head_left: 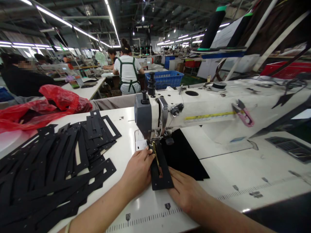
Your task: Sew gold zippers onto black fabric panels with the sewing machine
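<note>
Right now, the slotted black panel is lying beneath the sewing machine's head, its far end reaching the presser-foot area, with a gold-toothed zipper showing along its slot. Your left hand is bending its fingers close together, their tips touching the panel's left side; I cannot tell whether they are pinching it. Your right hand is extending its fingers nearly straight against the right edge, the tips partly hidden, so their grip cannot be told either. A black sheet is lying just to the right. Leftward, a pile of black pieces is covering the white table, and red plastic is sitting behind it. Farther off, a person in a white top is facing away from you.
</note>
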The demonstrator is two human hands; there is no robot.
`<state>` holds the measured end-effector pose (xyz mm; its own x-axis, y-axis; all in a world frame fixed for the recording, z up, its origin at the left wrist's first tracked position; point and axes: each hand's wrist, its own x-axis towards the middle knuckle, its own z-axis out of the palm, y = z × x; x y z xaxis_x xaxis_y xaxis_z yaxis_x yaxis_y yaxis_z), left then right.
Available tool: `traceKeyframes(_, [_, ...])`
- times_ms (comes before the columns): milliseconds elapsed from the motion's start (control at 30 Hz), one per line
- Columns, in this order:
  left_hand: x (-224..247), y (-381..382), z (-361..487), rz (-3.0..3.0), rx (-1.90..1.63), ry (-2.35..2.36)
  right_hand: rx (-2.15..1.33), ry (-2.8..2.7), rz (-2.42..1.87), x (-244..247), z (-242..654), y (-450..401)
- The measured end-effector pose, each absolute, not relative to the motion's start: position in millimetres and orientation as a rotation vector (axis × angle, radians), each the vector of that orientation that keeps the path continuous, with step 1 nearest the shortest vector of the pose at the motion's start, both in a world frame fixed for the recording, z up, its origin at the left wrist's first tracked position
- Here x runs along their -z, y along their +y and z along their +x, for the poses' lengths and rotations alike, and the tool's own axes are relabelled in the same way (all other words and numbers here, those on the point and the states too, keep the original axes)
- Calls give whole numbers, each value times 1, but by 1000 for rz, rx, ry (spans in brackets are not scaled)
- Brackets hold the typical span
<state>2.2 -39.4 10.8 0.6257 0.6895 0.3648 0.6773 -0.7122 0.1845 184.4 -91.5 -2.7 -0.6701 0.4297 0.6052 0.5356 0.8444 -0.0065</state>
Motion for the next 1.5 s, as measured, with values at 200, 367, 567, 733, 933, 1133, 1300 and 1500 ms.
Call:
traceKeyframes(200, [-6, -55, 5, 3055, -745, 1091, 208, -2304, -716, 9, 178, -89])
traceKeyframes(367, [-7, -56, 5, 3121, -756, 1035, 153, -2212, -742, 16, 175, -88])
traceKeyframes(567, [-5, -49, 3, 3133, -766, 1065, 52, -2148, -761, 17, 172, -79])
traceKeyframes(733, [-4, -39, 1, 3124, -782, 1054, 79, -2159, -738, 20, 172, -68])
traceKeyframes(933, [-6, -30, 1, 3083, -802, 1042, 121, -2234, -783, 17, 174, -56])
traceKeyframes(1133, [-7, -19, 2, 3020, -849, 1056, 146, -2298, -781, 7, 175, -42])
traceKeyframes(1300, [-6, -13, 1, 2949, -891, 1046, 175, -2328, -811, 4, 176, -33])
traceKeyframes(1500, [2, -8, -4, 2940, -841, 1110, 110, -2421, -813, 3, 177, -22])
